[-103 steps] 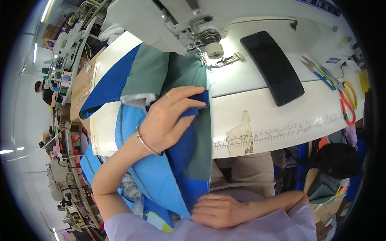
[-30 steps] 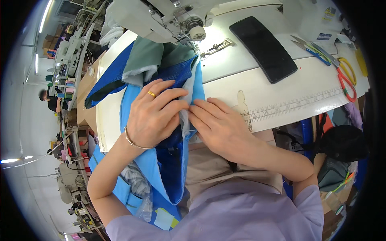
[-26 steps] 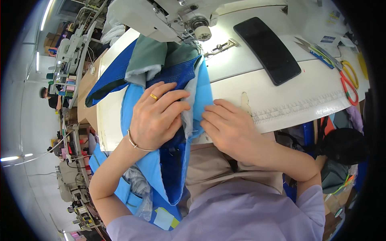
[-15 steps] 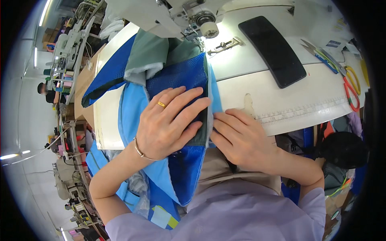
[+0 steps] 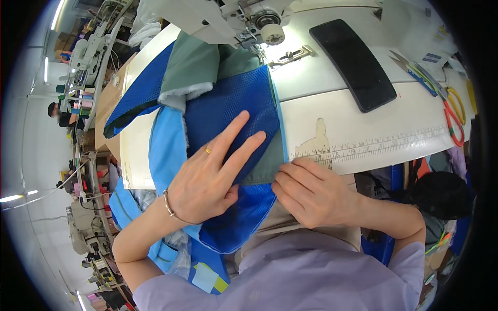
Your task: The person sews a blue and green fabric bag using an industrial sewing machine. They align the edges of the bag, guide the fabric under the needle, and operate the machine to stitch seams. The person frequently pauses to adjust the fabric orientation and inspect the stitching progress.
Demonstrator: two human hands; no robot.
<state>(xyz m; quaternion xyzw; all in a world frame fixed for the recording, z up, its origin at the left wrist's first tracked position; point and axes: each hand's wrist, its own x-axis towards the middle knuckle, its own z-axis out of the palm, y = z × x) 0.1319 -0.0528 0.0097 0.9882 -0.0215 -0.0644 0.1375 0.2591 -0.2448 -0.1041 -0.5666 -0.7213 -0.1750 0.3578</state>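
Mid-frame, the left hand (image 5: 201,182) lies spread on blue fabric (image 5: 228,98); the right hand (image 5: 314,194) curls at its edge, thumb hidden, grip unclear; sewing machine (image 5: 205,19) cropped above.

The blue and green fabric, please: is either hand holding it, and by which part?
The right hand appears to hold the blue and green fabric, its grip at the right edge; the left hand lies open on top.

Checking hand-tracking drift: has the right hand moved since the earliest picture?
Yes. The right hand has moved forward, judged against the fixed ruler scale: then well short of it, now beside its left end.
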